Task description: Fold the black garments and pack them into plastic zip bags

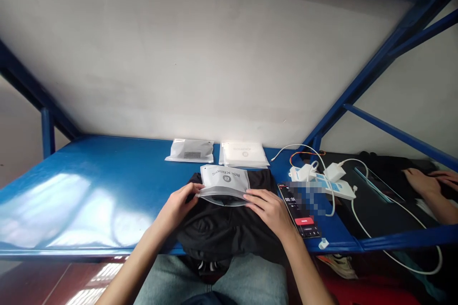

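A grey zip pouch (pixel 224 182) with a printed logo lies on a folded black garment (pixel 222 228) at the near edge of the blue shelf table (pixel 107 186). My left hand (pixel 181 205) pinches the pouch's open mouth at its left corner. At the right corner, my right hand (pixel 268 207) grips the same mouth, fingers curled over the black cloth. The pouch mouth is spread open between both hands.
Two more flat pouches lie behind: a grey one (pixel 190 150) and a white stack (pixel 244 154). A phone (pixel 299 210) with a timer lies to the right, beside white chargers and cables (pixel 322 176). Another person's hands (pixel 431 186) rest at far right.
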The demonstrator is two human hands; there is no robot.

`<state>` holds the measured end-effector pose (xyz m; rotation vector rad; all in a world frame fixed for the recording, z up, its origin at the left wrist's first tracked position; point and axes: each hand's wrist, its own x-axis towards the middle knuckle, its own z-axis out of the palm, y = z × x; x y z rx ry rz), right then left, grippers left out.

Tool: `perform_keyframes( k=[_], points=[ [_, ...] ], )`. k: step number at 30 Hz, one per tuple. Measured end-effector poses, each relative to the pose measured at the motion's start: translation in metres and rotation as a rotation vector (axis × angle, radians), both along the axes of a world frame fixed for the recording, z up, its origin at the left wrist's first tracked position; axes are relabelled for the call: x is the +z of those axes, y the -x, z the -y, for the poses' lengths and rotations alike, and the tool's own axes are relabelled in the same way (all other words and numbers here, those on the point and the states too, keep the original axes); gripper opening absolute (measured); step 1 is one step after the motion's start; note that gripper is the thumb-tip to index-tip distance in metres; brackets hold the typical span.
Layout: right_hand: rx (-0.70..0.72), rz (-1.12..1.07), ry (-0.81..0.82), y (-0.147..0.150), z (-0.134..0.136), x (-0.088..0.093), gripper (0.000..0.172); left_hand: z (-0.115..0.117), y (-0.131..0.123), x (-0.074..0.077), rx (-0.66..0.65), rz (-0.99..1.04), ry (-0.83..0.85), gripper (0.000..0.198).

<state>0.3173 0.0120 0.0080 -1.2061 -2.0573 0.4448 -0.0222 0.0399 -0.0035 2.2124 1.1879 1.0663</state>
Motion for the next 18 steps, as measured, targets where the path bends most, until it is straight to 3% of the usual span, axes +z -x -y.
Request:
perform_keyframes(
  k=[6,12,18],
  points=[
    [-0.100,-0.157,-0.164,-0.004,0.007,-0.008,0.021,0.002,-0.001,-0.005,0.011,-0.099,-0.179,0.015],
    [-0.171,-0.021,-0.258,-0.008,0.008,-0.009,0.020,0.003,-0.009,-0.008,0.150,-0.171,-0.219,0.030],
    [-0.205,0.114,-0.230,-0.009,0.003,-0.005,0.021,0.004,-0.014,-0.005,0.152,-0.228,-0.264,0.029]
  ],
)
